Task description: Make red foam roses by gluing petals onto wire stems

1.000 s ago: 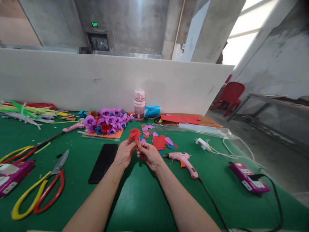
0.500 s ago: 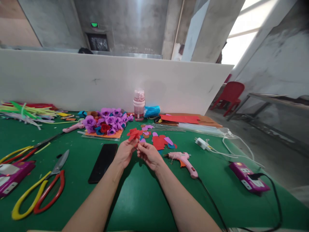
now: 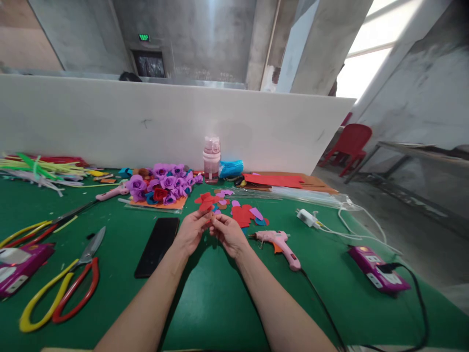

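My left hand pinches red paper petals, which fan out above its fingertips. Close against it, my right hand has thumb and fingers pressed together at the base of the petals; what exactly lies between those fingers is hidden. Beyond my hands, loose red paper pieces lie with purple and blue cut petals. A pink glue gun rests to the right of my right hand. Left of my left hand lies a black phone.
Yellow-and-red-handled scissors lie at left, near a purple power strip. Purple paper roses are heaped at the back beside a pink bottle. A second power strip and a white charger sit at right. A white partition stands behind.
Both hands stay together with only small finger shifts. The red petals have tilted slightly and look more spread out. My right fingertips have come nearer to the left ones.
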{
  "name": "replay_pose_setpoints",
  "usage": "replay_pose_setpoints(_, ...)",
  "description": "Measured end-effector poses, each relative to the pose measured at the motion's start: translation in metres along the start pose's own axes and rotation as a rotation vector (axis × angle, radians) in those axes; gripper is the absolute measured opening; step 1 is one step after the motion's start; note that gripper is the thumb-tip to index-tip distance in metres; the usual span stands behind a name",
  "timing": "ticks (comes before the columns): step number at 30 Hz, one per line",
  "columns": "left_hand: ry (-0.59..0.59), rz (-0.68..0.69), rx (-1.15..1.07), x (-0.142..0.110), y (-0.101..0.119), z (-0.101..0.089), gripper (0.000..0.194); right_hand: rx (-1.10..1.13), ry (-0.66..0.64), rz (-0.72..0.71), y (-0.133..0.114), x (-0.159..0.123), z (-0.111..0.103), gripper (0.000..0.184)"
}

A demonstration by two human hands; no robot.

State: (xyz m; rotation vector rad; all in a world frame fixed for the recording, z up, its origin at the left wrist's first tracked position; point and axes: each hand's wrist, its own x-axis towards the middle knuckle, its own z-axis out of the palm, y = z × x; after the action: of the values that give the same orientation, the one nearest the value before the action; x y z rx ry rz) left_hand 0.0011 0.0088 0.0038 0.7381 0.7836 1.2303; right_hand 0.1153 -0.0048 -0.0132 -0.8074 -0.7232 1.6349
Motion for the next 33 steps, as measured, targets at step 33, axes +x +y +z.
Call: replay_pose_setpoints(33,0.052,0.628,0.838,0.005,0.018,0.015,0.015,-0.083,0.090,-0.352,-0.038,-0.004,-0.007,0.029)
